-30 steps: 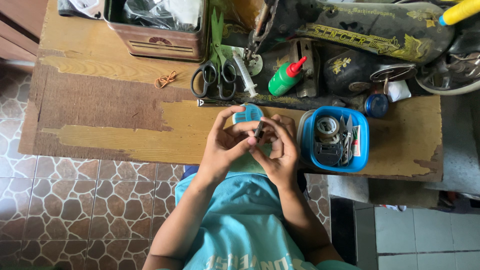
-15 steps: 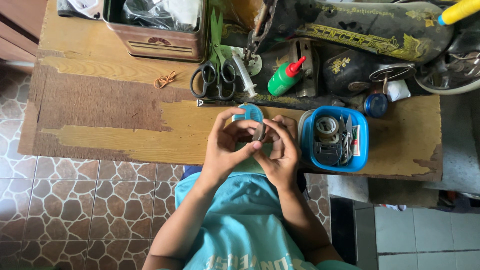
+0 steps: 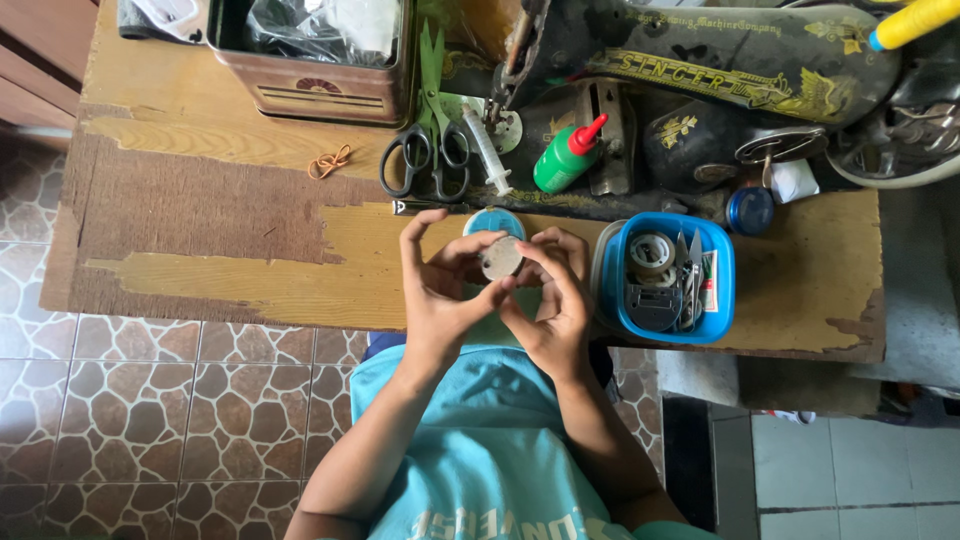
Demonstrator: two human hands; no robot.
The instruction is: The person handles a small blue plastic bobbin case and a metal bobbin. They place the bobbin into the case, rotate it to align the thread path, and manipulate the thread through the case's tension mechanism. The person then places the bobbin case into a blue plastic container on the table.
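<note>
On the worn wooden tabletop, black-handled scissors lie far left of centre. Nearer, the left hand and right hand together pinch a small grey round disc by their fingertips, above a blue round lid. A blue tub of sewing parts stands just right.

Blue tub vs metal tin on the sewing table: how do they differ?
The blue tub is bright blue plastic with rounded corners; the metal tin is brownish, boxy metal. The blue tub sits at the near edge beside the right hand; the metal tin stands at the far left, away from both hands. The blue tub holds small tools and spools; the metal tin holds crumpled plastic bags. Both are open-topped.
</note>
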